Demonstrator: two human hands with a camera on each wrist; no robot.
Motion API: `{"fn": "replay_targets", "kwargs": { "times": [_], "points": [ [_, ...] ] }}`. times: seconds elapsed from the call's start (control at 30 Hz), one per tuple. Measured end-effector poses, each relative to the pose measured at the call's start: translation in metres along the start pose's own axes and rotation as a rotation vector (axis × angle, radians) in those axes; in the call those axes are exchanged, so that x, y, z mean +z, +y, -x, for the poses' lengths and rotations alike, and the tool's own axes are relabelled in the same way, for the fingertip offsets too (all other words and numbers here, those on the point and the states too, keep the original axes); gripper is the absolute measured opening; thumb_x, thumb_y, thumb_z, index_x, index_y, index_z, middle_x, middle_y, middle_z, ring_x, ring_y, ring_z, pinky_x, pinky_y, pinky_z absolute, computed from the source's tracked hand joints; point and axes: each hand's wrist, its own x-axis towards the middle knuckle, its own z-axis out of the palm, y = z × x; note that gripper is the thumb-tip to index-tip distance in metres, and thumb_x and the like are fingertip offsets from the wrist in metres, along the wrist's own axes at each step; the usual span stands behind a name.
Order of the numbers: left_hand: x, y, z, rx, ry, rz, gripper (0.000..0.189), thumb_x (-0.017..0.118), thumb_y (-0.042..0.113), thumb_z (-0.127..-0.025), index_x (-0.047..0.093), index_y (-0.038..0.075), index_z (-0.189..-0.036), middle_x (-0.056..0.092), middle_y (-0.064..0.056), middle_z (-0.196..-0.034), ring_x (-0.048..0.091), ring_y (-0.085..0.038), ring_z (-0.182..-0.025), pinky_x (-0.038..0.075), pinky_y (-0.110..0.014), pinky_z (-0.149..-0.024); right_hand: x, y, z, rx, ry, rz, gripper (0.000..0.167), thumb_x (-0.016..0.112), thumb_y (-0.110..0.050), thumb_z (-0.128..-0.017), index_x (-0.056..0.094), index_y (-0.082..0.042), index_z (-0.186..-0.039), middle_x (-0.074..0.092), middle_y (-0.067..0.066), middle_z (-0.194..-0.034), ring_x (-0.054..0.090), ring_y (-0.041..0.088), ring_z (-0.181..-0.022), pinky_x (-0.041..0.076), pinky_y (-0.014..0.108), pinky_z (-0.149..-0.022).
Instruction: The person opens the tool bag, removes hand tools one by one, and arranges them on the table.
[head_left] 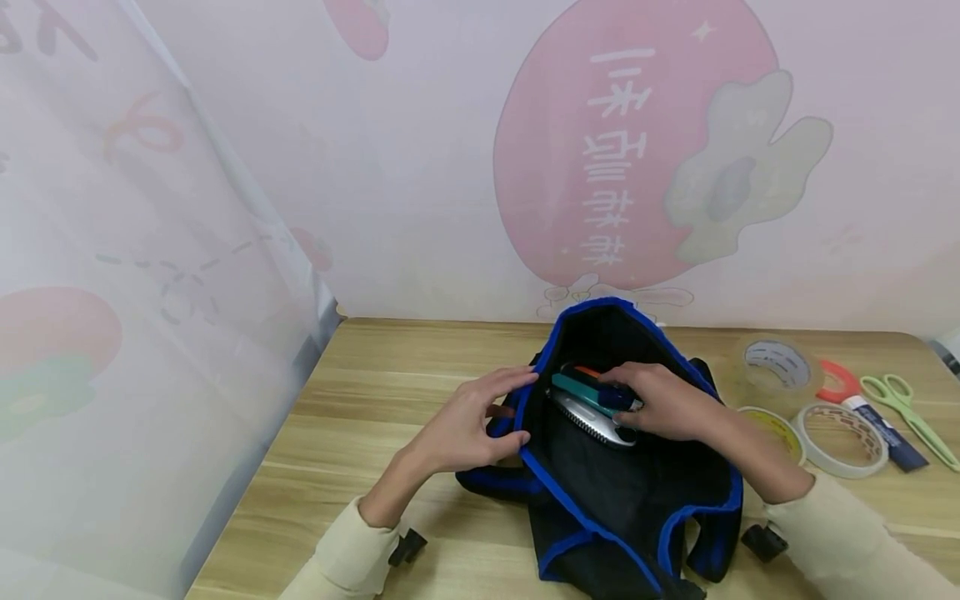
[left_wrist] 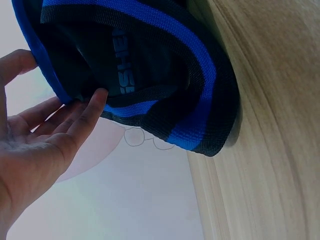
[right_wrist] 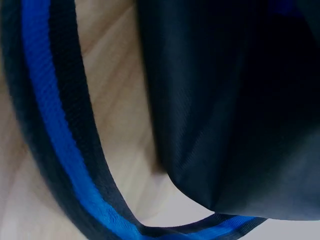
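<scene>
A black bag (head_left: 600,487) with blue edging lies on the table with its mouth spread open. My left hand (head_left: 480,417) grips the left rim, and in the left wrist view its fingertips (left_wrist: 97,97) press against the bag's outer side. Inside the mouth, my right hand (head_left: 663,400) holds a teal and dark-blue tool (head_left: 583,392). Beneath that tool lies a silver one (head_left: 592,419) with a ridged edge, and a bit of orange and black (head_left: 587,372) shows behind. In the right wrist view only the bag's dark fabric (right_wrist: 200,110) and a blue-striped strap (right_wrist: 55,115) appear; the hand is hidden.
Right of the bag lie a clear tape roll (head_left: 780,367), a yellow-lined roll (head_left: 776,429) and a white roll (head_left: 840,467). Green scissors (head_left: 907,408), a navy and white tube (head_left: 892,437) and a red ring-shaped piece (head_left: 840,375) lie beside them. A printed curtain (head_left: 420,208) hangs behind the wooden table (head_left: 360,400).
</scene>
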Motion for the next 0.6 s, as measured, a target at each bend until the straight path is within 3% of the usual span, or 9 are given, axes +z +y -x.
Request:
{"fn": "replay_targets", "kwargs": {
  "times": [0.13,0.37,0.6],
  "points": [
    [0.0,0.0,0.0,-0.003,-0.001,-0.005,0.071,0.077,0.01,-0.092,0.051,0.003,-0.158,0.047,-0.015,-0.167,0.058,-0.036,-0.143,0.064,-0.05,-0.1,0.005,-0.001,-0.001,0.026,-0.015,0.034,0.051,0.08,-0.009,-0.094,0.065,0.001,-0.141,0.07,0.021,-0.133,0.069,0.034,-0.117,0.063,0.051,-0.096],
    [0.0,0.001,-0.001,0.002,-0.001,-0.011,0.071,0.078,0.01,-0.092,0.052,0.003,-0.157,0.047,-0.016,-0.167,0.058,-0.036,-0.143,0.065,-0.047,-0.1,0.011,-0.003,0.0,0.025,0.028,0.047,0.041,0.076,0.002,-0.092,0.07,0.002,-0.133,0.072,0.019,-0.126,0.071,0.031,-0.111,0.064,0.049,-0.092],
    [-0.001,0.001,-0.001,0.011,-0.004,-0.004,0.071,0.077,0.01,-0.092,0.051,0.003,-0.158,0.046,-0.017,-0.167,0.058,-0.038,-0.142,0.064,-0.05,-0.1,0.001,-0.016,0.009,0.005,0.074,0.042,0.041,0.078,-0.001,-0.092,0.072,0.0,-0.133,0.073,0.015,-0.123,0.072,0.024,-0.104,0.065,0.042,-0.085]
  ]
}}
